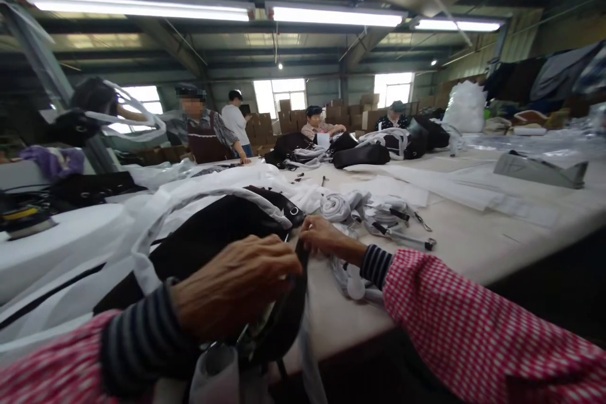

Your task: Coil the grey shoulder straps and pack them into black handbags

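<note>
Work on the black bag [290,322] is looking part-done: its upper edge is being handled by both hands, and nothing is showing it as finished or set aside. Pale wrapping [215,369] is hanging just beside its near end, so some covering is seemingly in place already, while the edge is appearing to be the part left; blur is hiding anything finer.

The left hand [237,281] is arching over the bag from its left side, fingers curling down and closing on the edge, though the exact pinch is lying hidden. The right hand [326,237] is gripping the far end of the same edge, thumb and fingers pressing together on it. The bag is thus hanging below and between the two sets of fingers, touching both, near the front of the worktop [483,243].

Just beyond, a second bag [222,221] is lying on the left, a white-wrapped handle [142,259] looping over it. To the right, coiled straps [334,207] are resting apart from the hands, a metal clip [421,222] sticking out beside them. Farther off, dark bags [362,155] are lying heaped, and a co-worker in an apron [203,145] is standing at the left
</note>
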Demonstrator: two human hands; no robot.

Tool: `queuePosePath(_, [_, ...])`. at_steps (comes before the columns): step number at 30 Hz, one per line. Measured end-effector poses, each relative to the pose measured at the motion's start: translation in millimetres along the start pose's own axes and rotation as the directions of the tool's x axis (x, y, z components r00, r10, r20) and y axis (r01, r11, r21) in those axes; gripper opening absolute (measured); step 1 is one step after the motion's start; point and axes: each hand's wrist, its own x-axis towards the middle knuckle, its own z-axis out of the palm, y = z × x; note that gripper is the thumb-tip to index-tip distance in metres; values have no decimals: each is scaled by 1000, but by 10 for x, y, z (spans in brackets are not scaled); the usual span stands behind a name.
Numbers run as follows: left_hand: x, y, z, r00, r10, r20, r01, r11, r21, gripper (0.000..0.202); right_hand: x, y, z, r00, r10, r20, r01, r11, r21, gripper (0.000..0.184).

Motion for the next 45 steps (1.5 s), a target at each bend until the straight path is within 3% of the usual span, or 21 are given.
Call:
queuePosePath(2, [312,-50,205,987,111,113,-112,994,5,11,23,-37,-2,993,-70,-97,53,985,-165,5])
queuePosePath(6, [489,-541,523,980,93,177,-104,993,55,10,37,-26,-22,976,-197,-96,149,917,-370,8])
queuePosePath(9, [442,-820,546,976,50,214,-69,994,82,16,70,29,20,982,-187,-34,156,895,-419,11])
queuePosePath(13, [389,-842,537,980,54,190,-72,993,89,40,81,77,122,984,-176,20,168,897,-409,13])
queuePosePath(18, [336,-776,656,970,93,224,-106,993,45,21,82,126,255,993,-117,-7,112,966,-233,31])
queuePosePath(22, [311,-762,651,976,98,193,-127,981,146,9,132,134,288,1000,-11,-3,11,1000,27,32])
queuePosePath(26, [353,-748,425,963,198,185,-249,917,312,5,38,88,142,994,35,105,-60,969,240,32])
queuePosePath(30, [476,-730,147,968,149,201,-221,889,402,6,-114,111,-140,977,46,207,-115,935,335,38])
queuePosePath(32, [586,-748,106,967,128,218,-208,893,399,8,-102,144,-256,961,51,272,-126,956,266,42])
queuePosePath(35, [774,-861,198,967,57,247,-146,922,359,15,11,173,-332,944,41,329,-48,999,12,40])
queuePosePath(39, [869,-1112,486,970,-80,229,24,971,239,24,44,135,-324,971,-19,240,72,974,-214,34])
queuePosePath(41, [829,-1203,648,971,-104,215,66,982,176,36,-49,99,-313,975,-86,203,161,908,-387,34])
queuePosePath(45, [740,-1227,908,968,-152,200,142,988,65,49,-274,62,-254,947,-174,271,320,617,-719,29])
